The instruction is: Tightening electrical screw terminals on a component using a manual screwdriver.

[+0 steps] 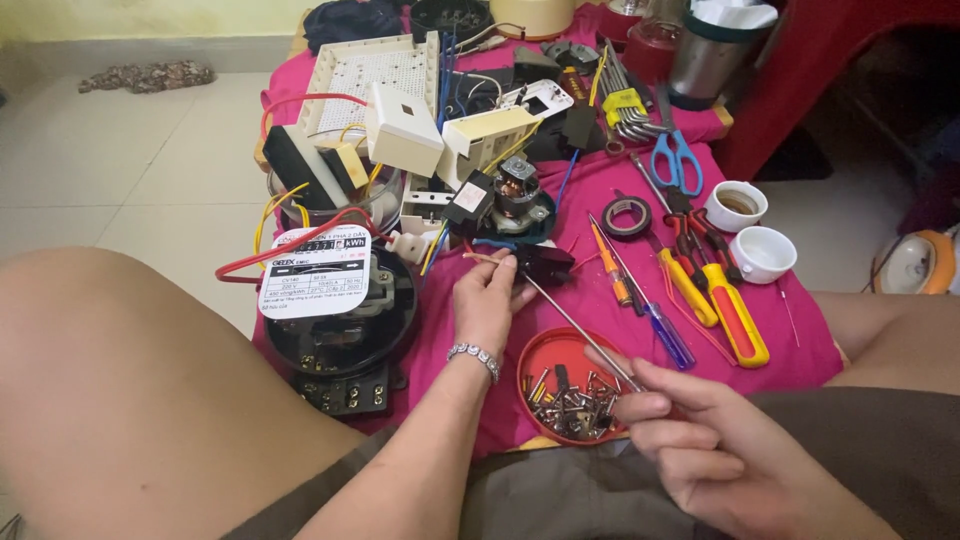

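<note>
Nearest the viewer, the right hand (725, 440) is closed in a fingertip grip on the handle end of a long thin screwdriver (572, 318), whose metal shaft runs up and to the left over a red lid (540, 352) holding loose screws and small metal parts. Just beyond, the left hand (488, 298) is curled around a small dark plastic part (542, 263), steadying it on the pink cloth (470, 365); the screwdriver tip meets this part at its lower edge. The step in hand appears to be driving or loosening a screw in the dark part; the next move would call for keeping the shaft in line with the screw head while the left hand holds the part from turning. To the left sits a round black electricity meter (335, 320) with a white label. To the right lie yellow-and-red handled pliers (735, 315), a blue-handled screwdriver (665, 335) and a roll of black tape (627, 215). Farther off stand two white cups (750, 225), blue scissors (676, 160), a small electric motor (518, 190) and white plastic housings (405, 125)
</note>
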